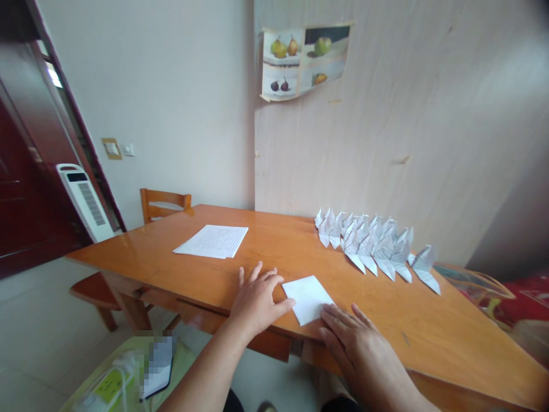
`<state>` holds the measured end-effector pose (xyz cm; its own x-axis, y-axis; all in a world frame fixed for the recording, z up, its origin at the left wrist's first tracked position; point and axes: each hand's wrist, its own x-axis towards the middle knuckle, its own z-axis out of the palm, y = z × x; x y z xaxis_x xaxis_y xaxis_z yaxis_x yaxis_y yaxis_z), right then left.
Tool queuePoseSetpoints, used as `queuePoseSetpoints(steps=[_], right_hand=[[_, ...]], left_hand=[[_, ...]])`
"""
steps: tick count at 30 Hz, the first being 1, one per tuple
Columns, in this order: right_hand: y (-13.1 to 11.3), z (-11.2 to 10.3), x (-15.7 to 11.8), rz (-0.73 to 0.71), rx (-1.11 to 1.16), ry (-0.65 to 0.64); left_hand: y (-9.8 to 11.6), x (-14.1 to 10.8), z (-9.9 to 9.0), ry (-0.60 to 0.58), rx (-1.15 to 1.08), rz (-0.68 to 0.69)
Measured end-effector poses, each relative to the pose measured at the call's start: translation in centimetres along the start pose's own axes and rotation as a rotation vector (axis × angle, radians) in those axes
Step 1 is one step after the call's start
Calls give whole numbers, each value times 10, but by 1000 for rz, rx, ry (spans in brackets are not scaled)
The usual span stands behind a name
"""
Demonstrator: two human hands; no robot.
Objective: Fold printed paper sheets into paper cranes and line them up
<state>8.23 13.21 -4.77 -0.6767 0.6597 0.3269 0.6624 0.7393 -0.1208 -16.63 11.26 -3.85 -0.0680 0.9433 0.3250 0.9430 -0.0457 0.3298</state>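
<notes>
A small folded square of white paper (309, 297) lies flat near the front edge of the wooden table. To its left is my left hand (258, 298), fingers spread, with the thumb tip at the paper's left side. My right hand (355, 342) lies with its fingers stretched out, the fingertips touching the paper's lower right corner. Neither hand grips it. Farther back on the right, several folded paper figures (373, 243) with pointed tips stand in rows.
A stack of written sheets (211, 241) lies on the left of the wooden table (274, 243). Behind stands a wooden chair (165, 197). At the lower left, a phone (158, 369) and a cable (124, 377) rest on a green seat. A wall closes the table's far side.
</notes>
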Motion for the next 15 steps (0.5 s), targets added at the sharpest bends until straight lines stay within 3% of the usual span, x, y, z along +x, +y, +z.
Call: queuePoseSetpoints(steps=[6, 15], right_hand=[[3, 7, -4, -6, 14, 67], [1, 5, -2, 17, 28, 58]], left_hand=[[1, -1, -1, -3, 29, 16], [0, 1, -3, -23, 37, -3]])
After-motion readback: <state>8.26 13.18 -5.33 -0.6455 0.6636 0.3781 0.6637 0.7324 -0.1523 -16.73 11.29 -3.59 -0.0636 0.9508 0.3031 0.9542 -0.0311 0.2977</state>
